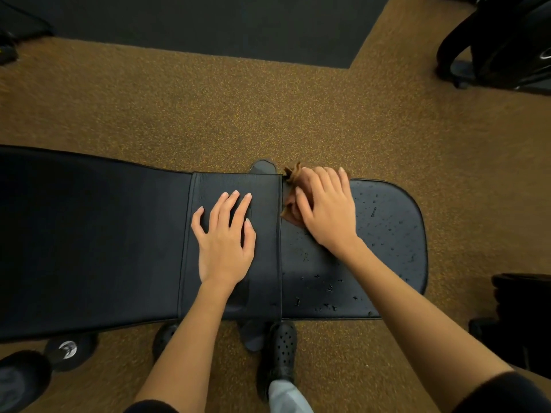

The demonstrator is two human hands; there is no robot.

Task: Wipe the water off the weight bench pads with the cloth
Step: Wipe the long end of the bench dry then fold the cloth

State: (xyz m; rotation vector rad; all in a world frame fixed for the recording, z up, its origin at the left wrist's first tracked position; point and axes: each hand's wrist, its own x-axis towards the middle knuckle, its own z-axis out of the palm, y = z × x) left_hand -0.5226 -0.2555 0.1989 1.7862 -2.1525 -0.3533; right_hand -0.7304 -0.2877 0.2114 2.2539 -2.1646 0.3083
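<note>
Across the middle of the head view, from nine o'clock to three o'clock, lies a black padded vinyl weight bench (89, 242) on speckled ochre-brown rubber flooring (238, 114). Its long back pad fills the nine o'clock side, ending in a stitched band section near the centre; its shorter rounded seat pad (387, 234) sits toward three o'clock, with a narrow seam between the two. Water droplets (328, 289) bead over the seat pad, thickest along its near edge at about five o'clock and scattered toward its far rounded end.

At the centre, the left hand (225, 236) lies flat on the banded end of the back pad, fingers straight and spread, palm down, holding nothing. Just toward two o'clock of it, the right hand (326, 204) presses down on a crumpled brown cloth (293, 189), its fingers bent over the bunched fabric. This cloth rests at the far inner corner of the seat pad, right against the seam, with a frayed tuft poking past the bench's far edge.

At six o'clock, a black perforated clog shoe (281, 353) stands on the floor beneath the bench's near edge, above a light grey trouser leg. Toward seven o'clock a black dumbbell (70, 350) with a silver end cap lies on the floor. Dark gym equipment (501, 40) stands at one o'clock, and a dark mat (208, 25) covers the floor at twelve o'clock.
</note>
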